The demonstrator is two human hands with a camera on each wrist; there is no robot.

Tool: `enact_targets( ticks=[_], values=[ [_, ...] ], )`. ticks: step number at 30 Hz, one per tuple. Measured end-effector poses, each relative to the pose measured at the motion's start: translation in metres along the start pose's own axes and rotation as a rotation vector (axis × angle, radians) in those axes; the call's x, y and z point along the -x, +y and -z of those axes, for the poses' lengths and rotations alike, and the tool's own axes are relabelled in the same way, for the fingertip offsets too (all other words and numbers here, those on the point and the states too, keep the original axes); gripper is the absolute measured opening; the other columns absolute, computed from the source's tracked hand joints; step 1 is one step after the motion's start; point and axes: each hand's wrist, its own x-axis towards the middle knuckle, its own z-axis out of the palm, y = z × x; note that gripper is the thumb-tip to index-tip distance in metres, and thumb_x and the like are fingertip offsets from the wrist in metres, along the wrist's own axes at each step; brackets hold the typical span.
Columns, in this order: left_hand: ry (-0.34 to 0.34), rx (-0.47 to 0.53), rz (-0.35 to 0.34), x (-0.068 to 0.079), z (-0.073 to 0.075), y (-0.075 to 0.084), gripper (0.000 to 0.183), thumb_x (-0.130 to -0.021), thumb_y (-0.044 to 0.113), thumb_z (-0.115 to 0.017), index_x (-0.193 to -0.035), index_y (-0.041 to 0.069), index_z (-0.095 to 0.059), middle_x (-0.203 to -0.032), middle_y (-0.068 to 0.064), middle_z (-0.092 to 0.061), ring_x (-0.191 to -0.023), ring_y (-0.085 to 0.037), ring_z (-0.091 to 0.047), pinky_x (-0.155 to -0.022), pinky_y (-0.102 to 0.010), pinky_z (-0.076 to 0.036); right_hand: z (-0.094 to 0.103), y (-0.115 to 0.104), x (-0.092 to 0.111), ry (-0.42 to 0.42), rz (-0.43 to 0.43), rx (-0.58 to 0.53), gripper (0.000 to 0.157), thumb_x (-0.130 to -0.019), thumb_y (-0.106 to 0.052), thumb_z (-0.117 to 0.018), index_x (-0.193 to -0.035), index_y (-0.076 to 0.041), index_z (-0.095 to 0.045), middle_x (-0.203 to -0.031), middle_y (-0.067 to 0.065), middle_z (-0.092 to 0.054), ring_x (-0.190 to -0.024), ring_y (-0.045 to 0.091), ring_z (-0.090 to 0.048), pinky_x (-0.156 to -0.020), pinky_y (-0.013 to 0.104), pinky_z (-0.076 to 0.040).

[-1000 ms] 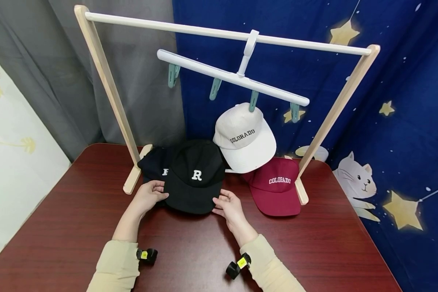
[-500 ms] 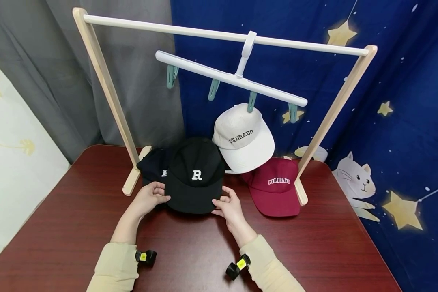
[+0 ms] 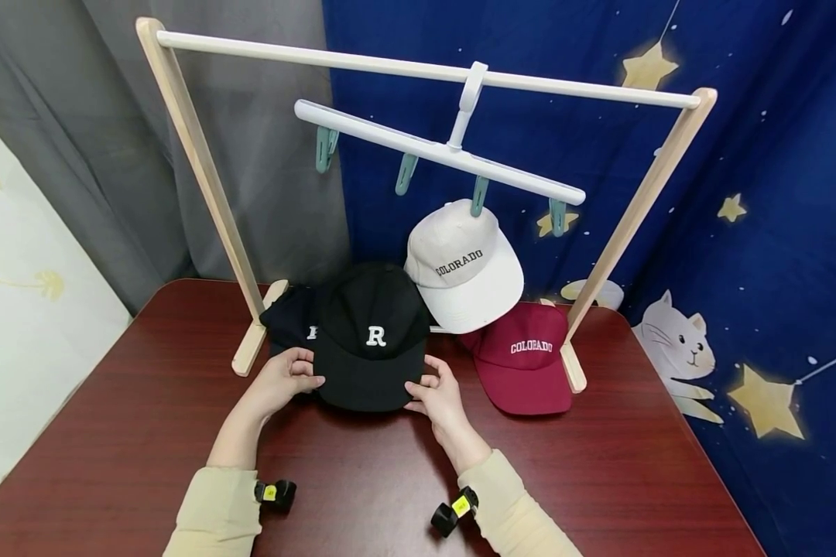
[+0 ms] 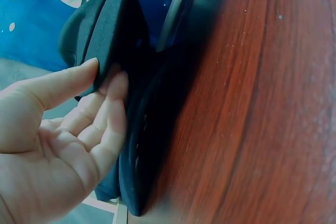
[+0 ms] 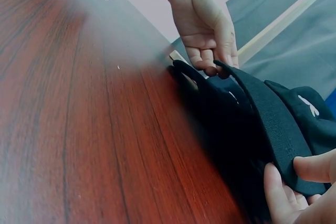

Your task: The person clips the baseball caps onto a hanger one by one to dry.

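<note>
Grey curtain and star-printed dark blue curtain back the glossy red-brown wood-grain table. Toward its far side I have the black cloth cap with a white letter R, and I place everything else from it. At the left edge of its brim, the left hand is pinching: thumb on top, fingers bent underneath, only the brim's thickness between. On the left wrist feed, I see the lower fingers loosely curved. At the brim's right edge, the right hand grips likewise, thumb above and fingers below. Whether the black cap's crown bears on anything, I can't tell from here.

Just left of the black cap and partly covered by it, I see a navy cloth cap, its white letter partly hidden. Behind and to the right, a white cloth cap lettered COLORADO hangs from a green plastic clip on a white bar hanger. Further right of the black cap, a maroon cloth cap lettered COLORADO lies on the table. One post of the pale wooden rack stands left of the black cap, the other well to its right.
</note>
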Motion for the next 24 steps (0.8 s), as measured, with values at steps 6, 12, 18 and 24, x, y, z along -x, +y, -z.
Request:
enact_targets(
  ticks=[6, 12, 18, 24],
  values=[
    [0.028, 0.028, -0.007, 0.0002, -0.0007, 0.0055, 0.051, -0.091, 0.004, -0.064, -0.13, -0.017, -0.039, -0.083, -0.007, -0.063, -0.077, -0.015, -0.062, -0.072, -0.03, -0.054, -0.0002, 0.0, 0.0006, 0.008, -0.001, -0.008, 0.058, -0.085, 0.011, -0.062, -0.136, 0.002, -0.037, -0.081, 0.008, -0.057, -0.056, 0.013, -0.06, -0.058, 0.029, -0.054],
    [0.015, 0.073, 0.005, 0.0011, -0.0006, 0.0073, 0.044, -0.092, 0.001, -0.061, -0.127, -0.017, -0.041, -0.079, -0.006, -0.061, -0.072, -0.012, -0.062, -0.07, -0.029, -0.055, -0.0009, -0.0007, 0.0012, 0.01, 0.011, -0.011, 0.052, -0.083, 0.013, -0.063, -0.13, 0.003, -0.042, -0.088, 0.018, -0.063, -0.058, 0.015, -0.062, -0.058, 0.03, -0.054],
    [-0.017, 0.108, -0.01, 0.0033, 0.0016, 0.0065, 0.043, -0.092, -0.003, -0.058, -0.127, -0.017, -0.037, -0.075, -0.003, -0.057, -0.07, -0.011, -0.06, -0.069, -0.03, -0.055, -0.0029, -0.002, 0.003, 0.004, 0.025, 0.009, 0.044, -0.082, 0.013, -0.064, -0.122, 0.005, -0.047, -0.085, 0.015, -0.064, -0.062, 0.015, -0.062, -0.057, 0.03, -0.055],
    [-0.026, 0.1, -0.035, 0.0046, 0.0042, 0.0056, 0.041, -0.092, -0.004, -0.058, -0.125, -0.016, -0.038, -0.074, -0.004, -0.054, -0.071, -0.012, -0.059, -0.069, -0.03, -0.055, -0.0055, -0.0049, 0.0046, 0.001, 0.039, 0.014, 0.038, -0.082, 0.014, -0.064, -0.117, 0.007, -0.05, -0.081, 0.008, -0.064, -0.062, 0.014, -0.062, -0.058, 0.03, -0.055]
  ],
)
